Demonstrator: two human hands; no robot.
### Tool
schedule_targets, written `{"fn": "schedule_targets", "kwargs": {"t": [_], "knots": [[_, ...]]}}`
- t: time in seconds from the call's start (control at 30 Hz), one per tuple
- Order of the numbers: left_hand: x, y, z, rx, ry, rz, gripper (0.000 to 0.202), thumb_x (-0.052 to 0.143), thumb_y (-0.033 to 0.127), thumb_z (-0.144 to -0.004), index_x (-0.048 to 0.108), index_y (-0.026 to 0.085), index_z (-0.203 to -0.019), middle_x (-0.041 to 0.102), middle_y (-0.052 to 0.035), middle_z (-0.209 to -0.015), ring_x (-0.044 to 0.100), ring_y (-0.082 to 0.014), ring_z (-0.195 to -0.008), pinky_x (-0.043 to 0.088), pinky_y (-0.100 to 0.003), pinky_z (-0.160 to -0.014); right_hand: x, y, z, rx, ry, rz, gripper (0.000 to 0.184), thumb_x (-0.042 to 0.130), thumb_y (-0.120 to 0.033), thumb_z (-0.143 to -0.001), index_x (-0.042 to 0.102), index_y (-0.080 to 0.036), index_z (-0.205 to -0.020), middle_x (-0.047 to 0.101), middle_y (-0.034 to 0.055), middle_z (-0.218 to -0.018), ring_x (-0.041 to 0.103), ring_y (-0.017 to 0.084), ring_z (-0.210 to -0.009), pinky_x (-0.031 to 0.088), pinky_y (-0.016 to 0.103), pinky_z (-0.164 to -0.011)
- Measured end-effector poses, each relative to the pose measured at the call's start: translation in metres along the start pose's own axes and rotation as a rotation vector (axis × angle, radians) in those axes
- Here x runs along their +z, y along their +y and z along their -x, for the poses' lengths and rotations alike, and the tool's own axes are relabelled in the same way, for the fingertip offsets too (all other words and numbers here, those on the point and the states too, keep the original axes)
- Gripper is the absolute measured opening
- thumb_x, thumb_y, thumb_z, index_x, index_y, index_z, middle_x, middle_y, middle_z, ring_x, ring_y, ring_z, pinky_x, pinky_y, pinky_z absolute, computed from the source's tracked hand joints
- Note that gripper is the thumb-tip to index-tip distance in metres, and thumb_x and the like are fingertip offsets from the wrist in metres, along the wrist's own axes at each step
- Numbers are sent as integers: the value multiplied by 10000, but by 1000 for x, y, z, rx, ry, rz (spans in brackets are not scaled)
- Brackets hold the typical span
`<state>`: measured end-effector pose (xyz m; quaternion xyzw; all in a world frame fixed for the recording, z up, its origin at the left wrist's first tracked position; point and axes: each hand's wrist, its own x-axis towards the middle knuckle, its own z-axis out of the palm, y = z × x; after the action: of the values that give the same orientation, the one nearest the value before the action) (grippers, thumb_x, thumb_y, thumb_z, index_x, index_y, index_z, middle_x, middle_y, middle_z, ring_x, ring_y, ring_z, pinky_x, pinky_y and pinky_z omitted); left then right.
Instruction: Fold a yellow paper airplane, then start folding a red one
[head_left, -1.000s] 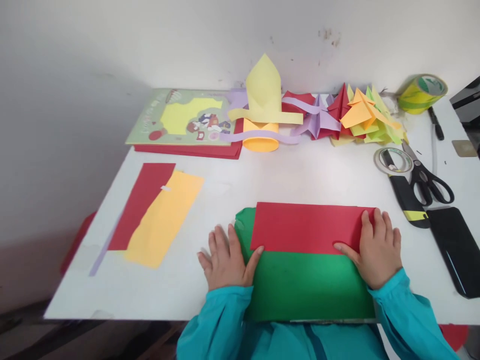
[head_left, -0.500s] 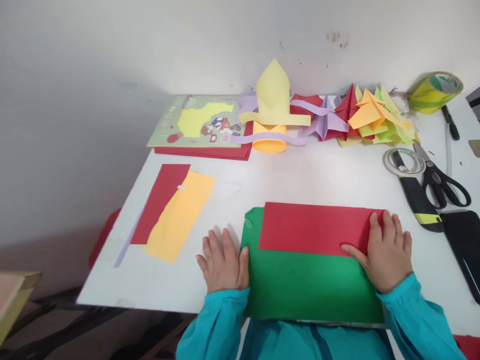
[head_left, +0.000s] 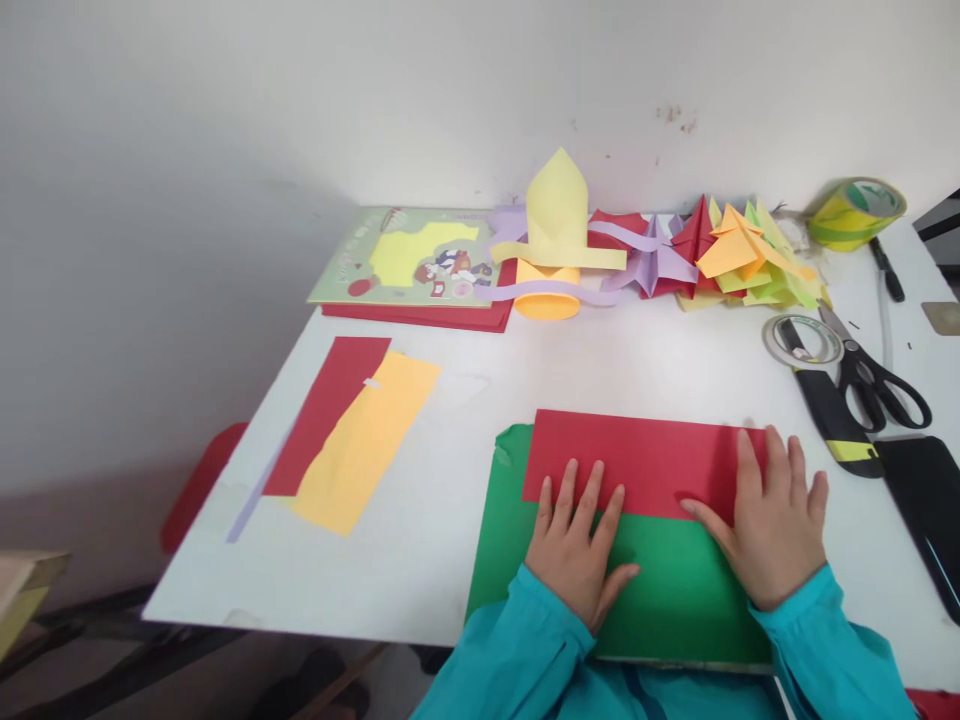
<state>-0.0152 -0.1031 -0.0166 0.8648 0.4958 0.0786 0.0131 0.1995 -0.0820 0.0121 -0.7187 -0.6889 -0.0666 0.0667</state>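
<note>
A red rectangle of paper (head_left: 637,458) lies flat along the far part of a green board (head_left: 675,590) at the table's front edge. My left hand (head_left: 577,550) is open, its fingers spread and their tips on the lower left part of the red paper, the palm over the green. At the other end, my right hand (head_left: 780,525) rests open on the right edge of the red paper, thumb stretched to the left along its lower edge. Neither hand grips anything.
Red (head_left: 322,420) and orange (head_left: 375,445) paper pieces lie left. Folded paper shapes (head_left: 731,255) and a yellow paper crown (head_left: 557,215) stand at the back. Scissors (head_left: 870,375), clear tape (head_left: 804,341), a cutter (head_left: 836,415) and a black phone (head_left: 922,510) lie right.
My left hand has moved right, from the board's left edge onto the red paper and green board. My right hand stays on the paper's right end. The view has shifted slightly.
</note>
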Motion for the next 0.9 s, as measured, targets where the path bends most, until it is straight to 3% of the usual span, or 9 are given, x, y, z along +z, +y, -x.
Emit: {"fn": "schedule_targets", "kwargs": {"t": [0.13, 0.2, 0.4, 0.57, 0.73, 0.9], "knots": [[6, -2, 3, -10, -22, -14, 830, 568, 630, -752, 361, 211, -1438, 264, -150, -1533, 120, -433, -1411, 94, -648, -1085, 0, -28, 11, -399, -48, -122, 664, 433, -589, -887, 475, -110, -1344, 405, 168, -1455, 271, 374, -1369, 244, 580, -1073], [6, -2, 4, 1, -12, -1, 825, 552, 623, -756, 371, 190, -1434, 280, -163, -1524, 108, -438, -1411, 72, -648, -1086, 4, -40, 18, -510, -48, -166, 618, 451, -575, -889, 527, -119, -1299, 478, 138, -1409, 341, 316, -1341, 207, 524, -1111], [4, -3, 3, 19, 17, 79, 898, 581, 685, -680, 420, 188, -1410, 299, -183, -1511, 98, -450, -1409, 49, -642, -1090, 6, -45, 23, -484, -69, -233, 621, 587, -641, -784, 622, -165, -1181, 545, 140, -1345, 440, 291, -1275, 293, 488, -1078], [-5, -6, 2, 72, 2, 134, 1008, 750, 575, -510, 452, 173, -1386, 284, -248, -1495, 89, -515, -1383, 72, -696, -1053, 5, -41, 22, -495, -11, -261, 535, 621, -603, -782, 629, -212, -1147, 585, 124, -1302, 473, 283, -1250, 361, 502, -1032], [-16, -8, 1, 83, -68, 159, 923, 737, 440, -512, 480, 195, -1363, 235, -228, -1519, 82, -517, -1384, 107, -701, -1046, 10, -39, 24, -510, 106, -301, 383, 625, -476, -837, 652, -185, -1084, 611, 141, -1260, 491, 276, -1238, 401, 498, -1009], [-18, -6, -2, 73, -61, 193, 871, 723, 421, -528, 489, 276, -1355, 153, -163, -1559, 59, -521, -1386, 106, -714, -1038, 8, -34, 23, -472, 174, -405, 225, 617, -375, -860, 687, -193, -972, 657, 110, -1191, 547, 251, -1179, 408, 481, -1019]]}}
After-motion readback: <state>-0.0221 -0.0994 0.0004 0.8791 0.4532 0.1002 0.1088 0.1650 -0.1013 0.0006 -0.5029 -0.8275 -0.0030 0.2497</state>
